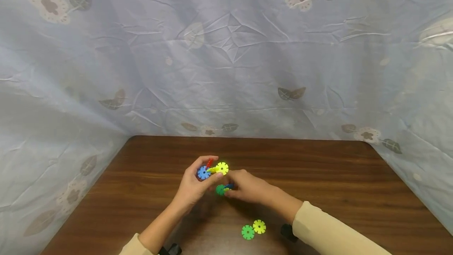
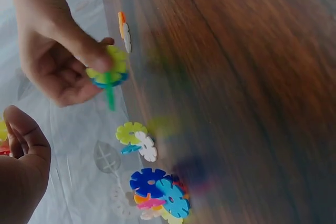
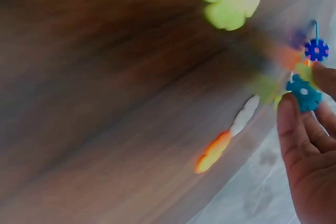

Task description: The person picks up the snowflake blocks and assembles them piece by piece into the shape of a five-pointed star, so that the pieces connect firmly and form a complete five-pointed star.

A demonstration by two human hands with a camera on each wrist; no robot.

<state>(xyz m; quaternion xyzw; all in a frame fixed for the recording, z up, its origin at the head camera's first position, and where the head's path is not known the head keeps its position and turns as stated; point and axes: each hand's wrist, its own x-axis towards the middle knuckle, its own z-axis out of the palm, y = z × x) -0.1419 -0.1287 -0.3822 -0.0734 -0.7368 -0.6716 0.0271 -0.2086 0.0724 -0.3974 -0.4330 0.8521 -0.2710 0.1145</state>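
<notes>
My left hand [image 1: 191, 186] pinches a joined piece of notched plastic discs: a blue disc [image 1: 203, 172], a yellow disc [image 1: 222, 168] and a red disc [image 1: 210, 163]. In the left wrist view that hand [image 2: 26, 163] is at the left edge, its piece mostly cut off. Close beside it, my right hand [image 1: 249, 187] grips a smaller joined piece with a green disc [image 1: 220, 190]. Its yellow disc [image 2: 113, 61] and teal-blue disc [image 3: 304, 93] show in the wrist views. The two pieces appear apart. Fingers partly cover both.
A loose green disc [image 1: 248, 232] and yellow disc [image 1: 259, 226] lie on the wooden table [image 1: 318, 176] near its front. Wrist views also show an orange disc [image 3: 212, 153] touching a white disc [image 3: 245, 115], and a multicoloured disc cluster [image 2: 157, 192]. A patterned curtain [image 1: 226, 70] surrounds the table.
</notes>
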